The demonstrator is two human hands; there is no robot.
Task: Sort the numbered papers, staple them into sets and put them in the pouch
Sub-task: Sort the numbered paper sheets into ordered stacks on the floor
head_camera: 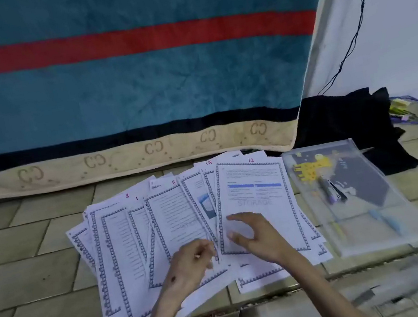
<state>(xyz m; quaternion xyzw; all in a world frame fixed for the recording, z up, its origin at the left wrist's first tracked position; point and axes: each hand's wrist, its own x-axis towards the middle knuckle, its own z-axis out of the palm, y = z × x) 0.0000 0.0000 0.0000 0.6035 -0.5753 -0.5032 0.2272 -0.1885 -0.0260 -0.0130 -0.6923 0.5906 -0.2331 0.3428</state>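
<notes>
The left hand [189, 264] pinches the lower edge of a sheet in the middle of the fan of numbered papers [187, 234], fingers curled together. The right hand [254, 236], just right of it, hovers spread and flat over the sheet marked 12 [257, 200], holding nothing.

The papers lie overlapped and out of order, with 8, 1, 5, 15 and 12 showing along the top edges, so sorting looks barely begun; no stapled set is visible. Just right of the fan lies the clear pouch [364, 215], with pens and what may be a stapler inside or under it, no papers in it.

All of this rests on a tiled floor [27, 271]. Beyond the fan hangs a teal blanket [121, 90] with a red stripe; right of it is dark cloth [345, 119] against a white wall [388, 31].
</notes>
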